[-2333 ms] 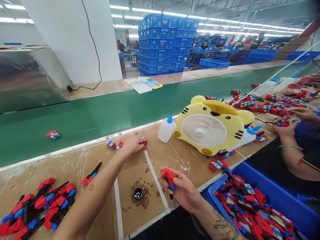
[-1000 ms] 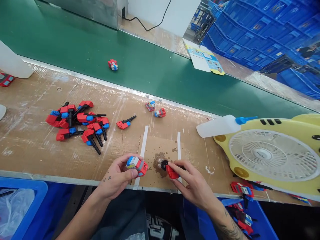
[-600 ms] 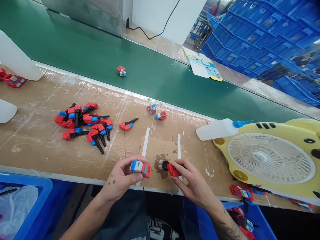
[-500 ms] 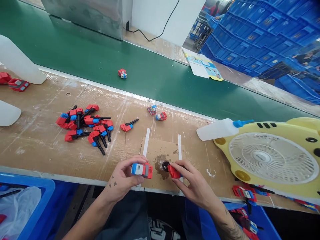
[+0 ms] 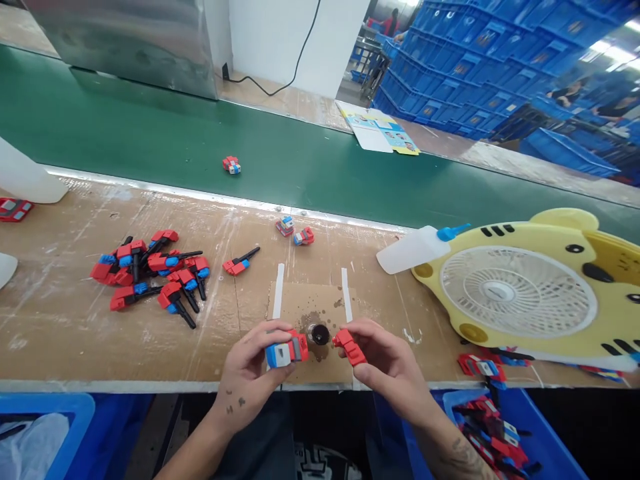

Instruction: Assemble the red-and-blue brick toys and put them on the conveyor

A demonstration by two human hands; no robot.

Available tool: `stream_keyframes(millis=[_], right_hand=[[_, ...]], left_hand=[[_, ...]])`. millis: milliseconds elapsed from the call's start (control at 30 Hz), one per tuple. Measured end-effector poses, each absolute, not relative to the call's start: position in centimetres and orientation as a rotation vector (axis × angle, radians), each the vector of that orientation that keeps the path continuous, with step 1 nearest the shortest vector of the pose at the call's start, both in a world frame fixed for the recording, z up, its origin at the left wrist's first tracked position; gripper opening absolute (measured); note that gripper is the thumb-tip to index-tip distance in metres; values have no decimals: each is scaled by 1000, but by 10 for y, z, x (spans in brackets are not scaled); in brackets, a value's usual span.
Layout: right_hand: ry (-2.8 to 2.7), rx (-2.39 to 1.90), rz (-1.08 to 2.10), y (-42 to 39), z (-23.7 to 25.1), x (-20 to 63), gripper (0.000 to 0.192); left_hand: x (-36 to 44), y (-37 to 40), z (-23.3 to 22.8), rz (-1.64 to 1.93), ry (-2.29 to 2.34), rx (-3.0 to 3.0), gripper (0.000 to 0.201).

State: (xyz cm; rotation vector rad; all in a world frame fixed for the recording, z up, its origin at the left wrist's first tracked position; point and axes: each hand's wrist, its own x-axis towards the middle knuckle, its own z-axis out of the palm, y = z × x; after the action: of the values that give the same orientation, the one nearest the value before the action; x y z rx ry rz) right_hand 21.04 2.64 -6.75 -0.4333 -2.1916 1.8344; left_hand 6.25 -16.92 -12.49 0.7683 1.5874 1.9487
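Note:
My left hand [image 5: 253, 367] is closed round a blue, white, grey and red toy body [image 5: 284, 352], its red end turned to the right. Between the thumb and fingers of my right hand [image 5: 390, 367] is a red toy arm [image 5: 350, 347], its narrow end pointing left. The two pieces are apart. A small round cup of dark liquid [image 5: 320, 334] stands between them on a cardboard sheet [image 5: 300, 303], which has wet spots around the cup. Several red toy arms with black barrels [image 5: 173, 261] lie heaped on the left, with a single one [image 5: 241, 261] beside the heap.
Two toy bodies [image 5: 303, 237] sit near the green conveyor belt [image 5: 295, 167], and another [image 5: 231, 165] lies on it. To the right are a white squeeze bottle [image 5: 413, 251] and a yellow animal-shaped fan [image 5: 450, 320]. Blue bins [image 5: 535, 427] with parts stand below the table edge.
My right hand has drawn the red toy arm away from the cup, to the right, and turned it so its narrow end faces the toy body. The whole view has shifted slightly.

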Motion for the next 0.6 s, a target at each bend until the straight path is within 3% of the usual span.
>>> stream_keyframes(millis=[133,600], right_hand=[[-1983,-469,2061,15,-60,207,39],[-1924,-620,2156,4,-66,205,44]], left_hand=[[67,-161,-119,1899,1732,1039,44],[72,-158,-108,1854,1856,1244,50]])
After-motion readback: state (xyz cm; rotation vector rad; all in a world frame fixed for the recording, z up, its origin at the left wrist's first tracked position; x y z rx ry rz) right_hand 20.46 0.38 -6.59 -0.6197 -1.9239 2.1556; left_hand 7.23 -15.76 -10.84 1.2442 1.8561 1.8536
